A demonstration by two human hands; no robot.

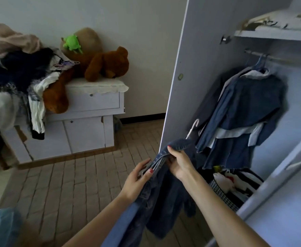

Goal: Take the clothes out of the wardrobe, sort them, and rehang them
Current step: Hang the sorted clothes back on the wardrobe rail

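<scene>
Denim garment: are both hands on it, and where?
Yes. The right hand grips the denim garment at its collar; the left hand holds the edge just below.

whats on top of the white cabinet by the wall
On the white cabinet lies a lace cloth, with a brown teddy bear, a green plush toy and a pile of clothes spilling over its left side. The pile covers whatever lies beneath it.

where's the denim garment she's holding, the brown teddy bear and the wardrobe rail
denim garment (164, 198), head view, on the hanging body of the fabric.
brown teddy bear (108, 65), head view, on its head.
wardrobe rail (277, 57), head view, on the bare bar right of the hangers.
</scene>
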